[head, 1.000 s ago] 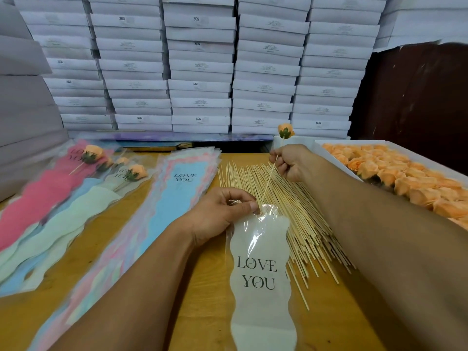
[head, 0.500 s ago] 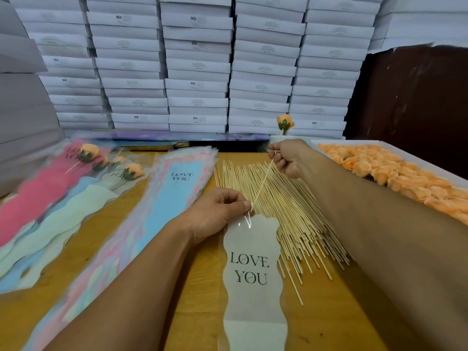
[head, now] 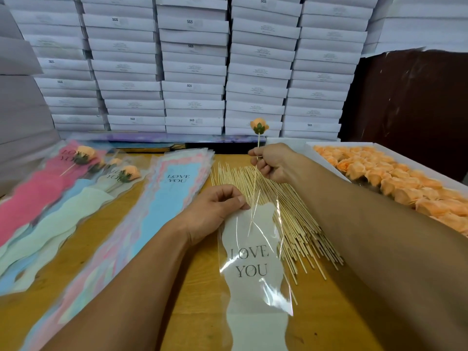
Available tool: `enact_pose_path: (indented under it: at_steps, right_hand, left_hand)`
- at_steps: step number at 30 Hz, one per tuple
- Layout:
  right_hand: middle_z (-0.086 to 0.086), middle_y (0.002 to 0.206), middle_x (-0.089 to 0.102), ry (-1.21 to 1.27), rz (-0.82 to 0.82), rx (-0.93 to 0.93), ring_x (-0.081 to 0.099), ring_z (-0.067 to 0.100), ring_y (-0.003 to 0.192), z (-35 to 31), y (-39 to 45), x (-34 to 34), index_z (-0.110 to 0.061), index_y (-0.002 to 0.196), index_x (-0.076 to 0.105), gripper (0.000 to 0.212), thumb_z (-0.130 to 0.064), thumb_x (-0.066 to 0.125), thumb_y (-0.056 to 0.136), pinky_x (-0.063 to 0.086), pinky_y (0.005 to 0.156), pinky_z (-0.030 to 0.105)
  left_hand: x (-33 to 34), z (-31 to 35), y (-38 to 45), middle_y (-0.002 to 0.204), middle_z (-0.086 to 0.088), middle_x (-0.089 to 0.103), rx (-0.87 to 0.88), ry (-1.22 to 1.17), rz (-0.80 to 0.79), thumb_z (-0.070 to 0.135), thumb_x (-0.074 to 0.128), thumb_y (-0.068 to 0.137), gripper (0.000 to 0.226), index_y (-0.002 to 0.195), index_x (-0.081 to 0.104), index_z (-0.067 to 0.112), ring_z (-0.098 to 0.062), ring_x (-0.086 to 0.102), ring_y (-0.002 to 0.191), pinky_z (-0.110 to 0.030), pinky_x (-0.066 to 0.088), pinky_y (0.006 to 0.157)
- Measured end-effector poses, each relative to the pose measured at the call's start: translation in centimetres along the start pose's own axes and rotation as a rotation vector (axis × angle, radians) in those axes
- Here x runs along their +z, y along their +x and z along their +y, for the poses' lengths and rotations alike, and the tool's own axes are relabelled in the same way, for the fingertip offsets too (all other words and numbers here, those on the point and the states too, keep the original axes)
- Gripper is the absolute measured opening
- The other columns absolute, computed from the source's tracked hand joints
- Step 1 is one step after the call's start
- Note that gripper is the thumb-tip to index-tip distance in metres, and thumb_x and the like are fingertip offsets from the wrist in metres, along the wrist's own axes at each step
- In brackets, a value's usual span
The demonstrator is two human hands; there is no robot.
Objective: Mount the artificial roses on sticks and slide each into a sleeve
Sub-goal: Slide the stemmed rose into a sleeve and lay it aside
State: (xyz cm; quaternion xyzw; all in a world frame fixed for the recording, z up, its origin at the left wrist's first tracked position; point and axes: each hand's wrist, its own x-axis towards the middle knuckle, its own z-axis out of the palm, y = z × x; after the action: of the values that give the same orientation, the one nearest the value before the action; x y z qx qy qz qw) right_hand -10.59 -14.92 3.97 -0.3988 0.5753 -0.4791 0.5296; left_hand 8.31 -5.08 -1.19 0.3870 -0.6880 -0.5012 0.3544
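My right hand [head: 272, 164] pinches a thin wooden stick [head: 254, 188] with an orange artificial rose [head: 259, 125] on its upper end. The stick's lower end is inside the mouth of a clear sleeve [head: 253, 264] printed "LOVE YOU" on a white wavy panel. My left hand [head: 215, 211] pinches the sleeve's top left edge and holds the mouth open. The sleeve lies on the wooden table [head: 106, 239] in front of me, partly over a pile of bare sticks [head: 291, 219].
A white tray [head: 326, 158] of several orange rose heads [head: 395, 178] sits at the right. A stack of unused sleeves [head: 174, 186] lies left of centre. Finished sleeved roses [head: 83, 171] lie at far left. Stacked white boxes [head: 192, 67] wall the back.
The stick's lower end has gone down into the sleeve's mouth, and the sleeve's clear front has lifted open. My right hand stays near the same spot above the stick pile.
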Motion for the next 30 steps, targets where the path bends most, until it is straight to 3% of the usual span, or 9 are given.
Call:
enact_pose_path:
  at_steps: [4, 7, 9, 11, 13, 15, 22, 25, 30]
  right_hand:
    - [0.006, 0.074, 0.066, -0.084, -0.072, -0.008, 0.040, 0.002, 0.037, 0.1, -1.5, 1.5, -0.009, 0.100, 0.059, 0.013, -0.013, 0.047, 0.105, 0.025, 0.033, 0.013]
    - [0.005, 0.075, 0.075, -0.139, -0.151, 0.023, 0.041, 0.003, 0.042, 0.2, -2.6, 1.4, -0.010, 0.101, 0.064, 0.014, -0.020, 0.056, 0.102, 0.025, 0.034, 0.013]
    - [0.005, 0.084, 0.078, -0.146, -0.225, 0.029, 0.047, 0.005, 0.047, 0.6, -3.5, 1.1, -0.012, 0.099, 0.070, 0.015, -0.024, 0.061, 0.099, 0.030, 0.038, 0.014]
    - [0.005, 0.095, 0.078, -0.144, -0.287, 0.007, 0.060, 0.008, 0.060, 1.3, -4.2, 0.7, -0.015, 0.099, 0.075, 0.017, -0.027, 0.063, 0.096, 0.044, 0.052, 0.019]
    - [0.005, 0.101, 0.077, -0.112, -0.340, 0.022, 0.066, 0.015, 0.082, 2.1, -4.9, 0.1, -0.017, 0.097, 0.078, 0.019, -0.029, 0.063, 0.095, 0.051, 0.074, 0.030]
    - [0.006, 0.104, 0.076, -0.050, -0.389, 0.073, 0.065, 0.022, 0.092, 2.7, -5.6, -0.3, -0.018, 0.094, 0.080, 0.020, -0.029, 0.063, 0.093, 0.053, 0.080, 0.035]
    - [0.003, 0.085, 0.075, -0.029, -0.258, -0.063, 0.066, 0.017, 0.075, 4.2, -7.6, -0.2, -0.012, 0.107, 0.074, 0.018, -0.012, 0.060, 0.094, 0.052, 0.069, 0.032]
    - [0.004, 0.087, 0.076, -0.091, -0.230, -0.154, 0.066, 0.020, 0.082, 4.4, -8.1, -0.1, -0.017, 0.117, 0.066, 0.028, -0.003, 0.060, 0.093, 0.054, 0.077, 0.039]
    - [0.001, 0.086, 0.077, -0.080, -0.215, -0.172, 0.067, 0.015, 0.074, 4.7, -8.5, -0.2, -0.018, 0.110, 0.066, 0.019, -0.010, 0.058, 0.094, 0.054, 0.072, 0.036]
  left_hand:
    - [-0.1, -0.1, 0.0, 0.070, -0.002, 0.066, -0.009, -0.029, 0.068, 0.024, 0.060, 0.099, 0.020, 0.084, 0.071, 0.015, -0.011, 0.060, 0.056, -0.018, 0.045, 0.049]
    - [-0.2, 0.0, 0.2, 0.076, -0.008, 0.069, -0.029, -0.056, 0.135, 0.027, 0.059, 0.100, 0.032, 0.070, 0.071, 0.028, -0.027, 0.067, 0.070, -0.024, 0.050, 0.053]
    - [-0.2, 0.0, 0.3, 0.077, -0.007, 0.070, -0.029, -0.075, 0.188, 0.027, 0.059, 0.100, 0.034, 0.068, 0.070, 0.027, -0.024, 0.069, 0.071, -0.023, 0.049, 0.052]
    - [-0.2, 0.1, 0.4, 0.075, -0.006, 0.070, -0.019, -0.113, 0.228, 0.024, 0.060, 0.099, 0.033, 0.068, 0.070, 0.023, -0.019, 0.066, 0.065, -0.021, 0.047, 0.053]
    - [-0.2, 0.1, 0.4, 0.083, -0.015, 0.071, -0.014, -0.157, 0.244, 0.024, 0.061, 0.098, 0.033, 0.067, 0.073, 0.024, -0.032, 0.067, 0.070, -0.030, 0.051, 0.066]
    - [-0.3, 0.2, 0.4, 0.093, -0.022, 0.072, -0.017, -0.198, 0.258, 0.026, 0.063, 0.097, 0.033, 0.066, 0.073, 0.026, -0.043, 0.070, 0.085, -0.039, 0.054, 0.073]
    - [-0.3, -0.2, 1.0, 0.078, -0.014, 0.068, -0.035, -0.273, 0.274, 0.017, 0.068, 0.094, 0.024, 0.071, 0.074, 0.016, -0.028, 0.063, 0.068, -0.038, 0.052, 0.065]
    - [-0.3, -0.3, 1.0, 0.078, -0.016, 0.069, -0.025, -0.274, 0.259, 0.016, 0.069, 0.093, 0.019, 0.075, 0.075, 0.013, -0.027, 0.063, 0.067, -0.037, 0.052, 0.065]
    - [-0.4, -0.5, 1.0, 0.093, -0.028, 0.070, -0.012, -0.273, 0.251, 0.017, 0.071, 0.091, 0.015, 0.078, 0.076, 0.012, -0.033, 0.064, 0.079, -0.047, 0.052, 0.080]
